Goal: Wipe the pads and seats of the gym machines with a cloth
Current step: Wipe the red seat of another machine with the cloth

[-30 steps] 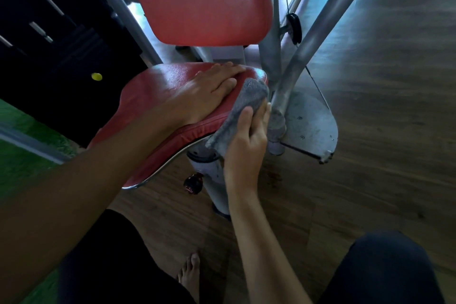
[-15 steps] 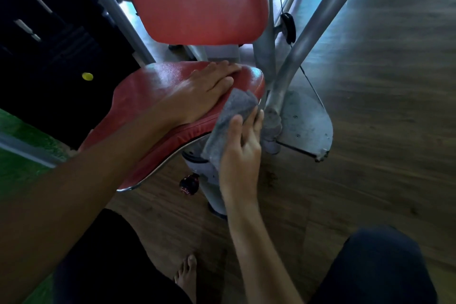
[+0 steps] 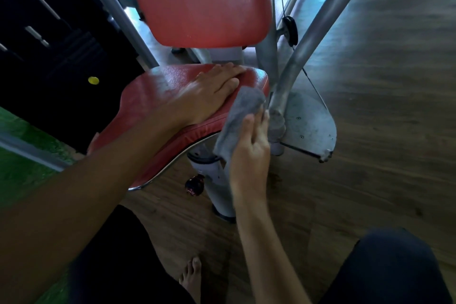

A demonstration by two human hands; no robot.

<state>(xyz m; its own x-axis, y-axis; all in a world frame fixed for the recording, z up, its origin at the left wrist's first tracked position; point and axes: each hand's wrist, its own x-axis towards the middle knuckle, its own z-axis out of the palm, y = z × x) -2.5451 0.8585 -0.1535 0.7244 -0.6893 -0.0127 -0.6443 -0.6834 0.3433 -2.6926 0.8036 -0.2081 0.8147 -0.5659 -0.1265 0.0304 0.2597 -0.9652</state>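
Steelwork crowds the red seat (image 3: 153,96) on its right: two grey frame tubes (image 3: 308,52) rise just beside that edge, and a thin cable (image 3: 313,81) runs down from a black pulley (image 3: 290,29) behind them. A flat metal foot plate (image 3: 308,126) lies on the floor to the right of the seat, at the foot of the tubes. Above the seat's rear stands the red back pad (image 3: 197,2), upright. Under the seat a grey post (image 3: 217,180) goes down to the wooden floor (image 3: 370,180), with a dark knob (image 3: 193,184) on its left side. Left of the seat sits a dark block with a yellow dot (image 3: 93,80), and nearer the camera a strip of green turf (image 3: 19,170). Below the seat, a bare foot (image 3: 191,276) shows between two dark-clad knees.

The left hand (image 3: 207,91) rests flat on top of the seat near its rear right corner, fingers straight and close together.

The right hand (image 3: 249,150) presses the grey cloth (image 3: 241,116) against the seat's right side edge, close to the nearest tube. Its fingers lie nearly straight and together over the cloth, whose upper end laps onto the seat's rim while the lower end hangs down beside the post.
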